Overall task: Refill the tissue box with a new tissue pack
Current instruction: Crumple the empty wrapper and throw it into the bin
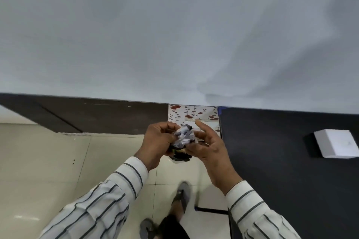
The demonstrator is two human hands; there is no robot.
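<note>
A crumpled clear and dark plastic wrapper (184, 135) sits between both hands at mid-frame, over the floor. My left hand (159, 141) pinches its left side with curled fingers. My right hand (209, 149) cups its right side, forefinger stretched out. Just under the hands a dark object with a white rim (178, 158) shows partly; I cannot tell what it is. A white box (336, 143) stands on the black table (281, 161) to the right, well apart from both hands.
A floral-patterned surface (194, 114) stands behind the hands against the grey wall (174, 35). Cream floor tiles (58, 161) spread to the left. My sandalled feet (181, 196) are below, beside the table's leg (211, 210).
</note>
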